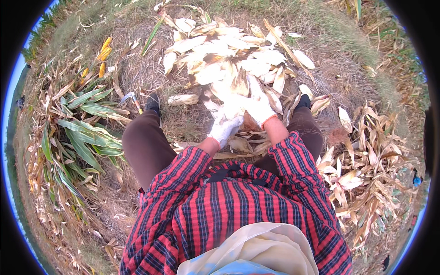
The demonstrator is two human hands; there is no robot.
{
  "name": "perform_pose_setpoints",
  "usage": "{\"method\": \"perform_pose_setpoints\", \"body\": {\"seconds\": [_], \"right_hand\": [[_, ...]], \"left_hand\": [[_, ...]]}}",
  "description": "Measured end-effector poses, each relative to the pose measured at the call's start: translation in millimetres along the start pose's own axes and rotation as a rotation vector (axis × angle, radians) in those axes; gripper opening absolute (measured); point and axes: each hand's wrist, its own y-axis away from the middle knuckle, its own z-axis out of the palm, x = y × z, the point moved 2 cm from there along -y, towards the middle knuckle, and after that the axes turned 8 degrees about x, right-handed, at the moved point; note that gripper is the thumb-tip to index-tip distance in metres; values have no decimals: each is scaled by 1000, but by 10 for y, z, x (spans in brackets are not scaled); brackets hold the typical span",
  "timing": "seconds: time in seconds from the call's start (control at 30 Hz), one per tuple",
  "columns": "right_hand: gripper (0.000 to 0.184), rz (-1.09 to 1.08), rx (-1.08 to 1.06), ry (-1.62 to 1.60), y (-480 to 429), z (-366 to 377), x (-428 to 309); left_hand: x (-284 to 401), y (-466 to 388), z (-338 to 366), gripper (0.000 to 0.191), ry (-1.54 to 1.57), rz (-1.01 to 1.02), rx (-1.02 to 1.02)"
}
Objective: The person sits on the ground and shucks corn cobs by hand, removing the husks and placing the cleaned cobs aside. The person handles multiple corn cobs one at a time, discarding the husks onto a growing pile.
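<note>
Both hands wear white gloves with orange cuffs and meet over an ear of corn in its pale dry husk (237, 103), strongly overexposed. My left hand (225, 128) grips the ear's near end, palm turned inward. On the ear's right side lies my right hand (258, 105), its fingers closed about the husk; glare hides the exact fingertips. Just beyond the hands spreads a heap of unhusked corn ears (220, 51) with dry, whitish husks. Loose husks (240, 144) lie on the ground under my wrists.
Left of my left shoe (153, 103) lies a sickle (132, 98). Green and dry corn stalks (89, 134) are piled at the left, with several bare yellow cobs (105, 53) beyond. A pile of stripped husks (371, 165) lies at the right. A single husked-over ear (183, 99) rests near the left shoe.
</note>
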Motion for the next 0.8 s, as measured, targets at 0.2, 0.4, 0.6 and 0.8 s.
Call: {"method": "perform_pose_setpoints", "body": {"seconds": [0.2,0.4,0.6,0.8], "right_hand": [[55,-14,42,-344,8,247,144],[50,-10,-32,-360,79,155,250],[45,-391,246,243,3,139,207],[38,-141,237,317,5,79,18]], "left_hand": [[606,325,134,60,-584,184,-104],[543,219,190,40,757,-460,-57],[377,-18,171,39,456,-242,-110],[98,-134,72,41,206,39,-76]]}}
